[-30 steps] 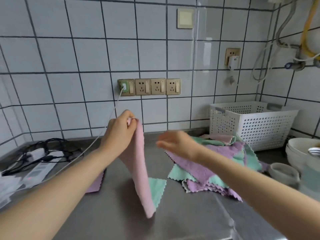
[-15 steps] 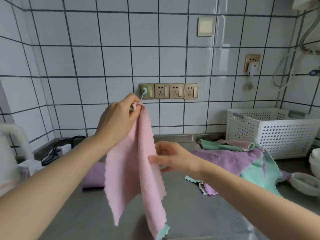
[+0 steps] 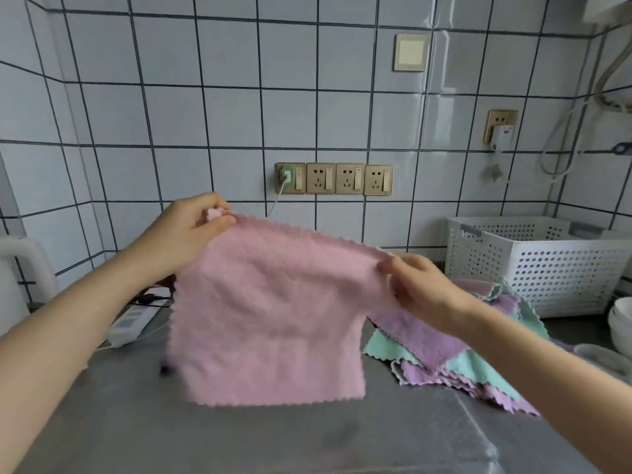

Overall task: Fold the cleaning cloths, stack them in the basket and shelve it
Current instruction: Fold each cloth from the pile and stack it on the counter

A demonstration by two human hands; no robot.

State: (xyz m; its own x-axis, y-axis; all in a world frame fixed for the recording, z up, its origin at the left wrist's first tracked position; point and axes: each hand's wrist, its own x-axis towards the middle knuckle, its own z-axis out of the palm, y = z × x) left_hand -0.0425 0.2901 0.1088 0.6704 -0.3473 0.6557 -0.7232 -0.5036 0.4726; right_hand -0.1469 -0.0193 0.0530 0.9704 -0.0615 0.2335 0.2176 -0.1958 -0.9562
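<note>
Grey metal bench [image 3: 307, 439] along the bottom of the frame, shiny and a bit scratched. White tiled wall [image 3: 171, 114] with dark lines behind it, filling the top half. Row of four gold sockets [image 3: 334, 178] in the middle of the wall, with a white plug and cord in the leftmost one. One more gold socket [image 3: 501, 126] higher up at the right with a white plug in it, and a pale switch plate [image 3: 411, 52] near the top. Grey hose [image 3: 574, 131] hanging down at the far right.

White power strip [image 3: 131, 323] with dark cords at the left of the bench, partly hidden behind the left arm. Something white and curved at the far left edge, too blurry to name. White bowls [image 3: 620, 323] at the right edge.

White basket [image 3: 533, 265] full of little holes at the right, back by the wall. Pile of purple and green cloths [image 3: 461, 354] lying flat on the bench just in front of it, partly hidden by the right arm.

Pink cloth [image 3: 273, 319] held up in the middle of the frame, spread wide and hanging down, blocking the bench behind it. Left hand [image 3: 184, 234] pinching the top left corner, a bit higher. Right hand [image 3: 420, 285] pinching the top right corner, a bit lower. Bottom edge of the cloth blurry, hanging close to the bench; cannot tell if touching.
</note>
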